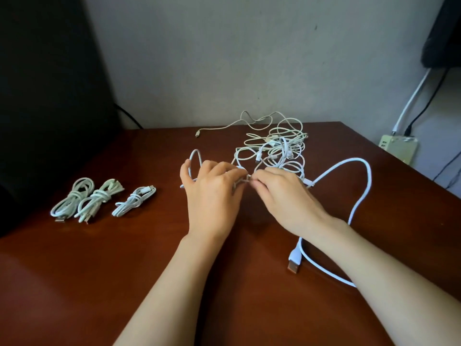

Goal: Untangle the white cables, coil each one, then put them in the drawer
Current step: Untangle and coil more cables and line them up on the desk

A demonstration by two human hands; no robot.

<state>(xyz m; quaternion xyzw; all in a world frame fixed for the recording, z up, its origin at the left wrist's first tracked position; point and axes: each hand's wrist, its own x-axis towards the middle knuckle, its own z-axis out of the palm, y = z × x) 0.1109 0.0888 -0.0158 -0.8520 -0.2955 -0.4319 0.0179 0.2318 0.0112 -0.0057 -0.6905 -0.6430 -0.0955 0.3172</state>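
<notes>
Head view: the left hand [212, 193] and right hand [282, 196] meet fingertip to fingertip. Each pinches a thin strand at the near edge of the tangled white cables [277, 146] on the table [149, 270]; whether it is the same strand cannot be told. Three coiled cables [102, 198] lie well to the left. No drawer is in view. Caution: pulling the hands apart sharply may tighten the knot. The thick cable [361, 171] runs under the right forearm and may snag.
</notes>
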